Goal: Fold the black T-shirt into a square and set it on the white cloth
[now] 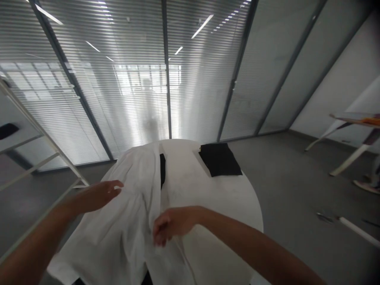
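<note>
A loose, wrinkled white garment (130, 213) covers the left side of the round white table (228, 202) and hangs over its near edge. Gathers run across its middle. Over its left edge, my left hand (102, 194) is open with fingers stretched forward; whether it touches the cloth I cannot tell. My right hand (175, 223) is at the garment's right edge, its fingers curled inward and slightly blurred. What, if anything, lies between those fingers is hidden. A narrow black piece (162, 170) shows beside the garment's right edge.
Folded black cloth (221, 160) lies at the table's back right. A white metal frame (49, 138) stands to the left. Glass panels with blinds (142, 103) rise behind the table. At right are another table (356, 118) and a white pole (359, 231) near the floor.
</note>
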Demonstrator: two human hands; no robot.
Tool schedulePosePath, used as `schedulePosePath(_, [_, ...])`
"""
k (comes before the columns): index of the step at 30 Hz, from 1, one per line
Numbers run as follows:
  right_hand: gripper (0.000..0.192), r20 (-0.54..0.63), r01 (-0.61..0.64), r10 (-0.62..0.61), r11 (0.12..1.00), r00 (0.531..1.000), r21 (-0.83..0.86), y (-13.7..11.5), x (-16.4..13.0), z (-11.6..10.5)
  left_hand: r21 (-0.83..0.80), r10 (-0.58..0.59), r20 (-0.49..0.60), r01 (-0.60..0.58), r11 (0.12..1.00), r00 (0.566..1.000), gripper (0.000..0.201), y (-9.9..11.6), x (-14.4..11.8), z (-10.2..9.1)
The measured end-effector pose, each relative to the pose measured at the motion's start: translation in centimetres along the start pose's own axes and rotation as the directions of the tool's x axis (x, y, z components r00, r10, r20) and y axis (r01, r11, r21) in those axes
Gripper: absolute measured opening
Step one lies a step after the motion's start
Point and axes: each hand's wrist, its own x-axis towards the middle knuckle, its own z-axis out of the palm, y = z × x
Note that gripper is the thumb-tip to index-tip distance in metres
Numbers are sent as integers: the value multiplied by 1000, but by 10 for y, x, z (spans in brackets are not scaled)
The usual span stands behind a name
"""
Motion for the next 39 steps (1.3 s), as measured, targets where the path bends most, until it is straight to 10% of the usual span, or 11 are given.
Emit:
schedulePosePath(2, [7, -360, -92, 69, 995, 930, -46, 9, -31, -35, 121, 92, 170, -113, 986, 981, 40, 23, 21, 34])
schedulePosePath(3, [7, -589, -186, 103, 979, 802, -83, 13, -50, -52, 178, 98, 194, -133, 975, 976, 41, 34, 29, 53])
schedulePosePath(5, [11, -928, -450, 120, 891, 352, -56, 21, -88, -81, 275, 114, 188, -164, 947, 975, 39, 54, 40, 91])
schedulePosePath(6, [21, -962, -493, 113, 870, 248, -25, 24, -106, -92, 328, 114, 173, -166, 930, 978, 36, 62, 43, 108])
schedulePosePath(8, [31, -988, -539, 98, 842, 122, 17, 32, -136, -106, 442, 104, 103, -139, 886, 989, 33, 76, 43, 139])
schedulePosePath(13, [35, -996, -594, 87, 801, -10, 76, 55, -162, -120, 523, 103, -144, -12, 852, 984, 32, 83, 33, 183])
schedulePosePath(22, [11, -994, -553, 29, 829, -106, 83, 71, -176, -161, 517, 101, -207, 21, 856, 973, 31, 72, 29, 189])
schedulePosePath(26, [21, -993, -279, -46, 960, -110, -13, 48, -192, -169, 489, 65, -227, 56, 870, 972, 26, 84, 39, 186])
schedulePosePath(31, [36, -997, 309, -73, 949, 27, -61, 5, -188, -149, 19, 77, -114, -75, 997, 991, 25, 122, 76, 183])
schedulePosePath(35, [35, -980, 462, -133, 886, 147, -51, -27, -169, -123, -484, 116, -79, -140, 864, 990, 58, 163, 100, 187])
schedulePosePath(39, [32, -971, 496, -140, 868, 196, -25, -44, -154, -107, -604, 97, -104, -140, 784, 990, 30, 184, 102, 190])
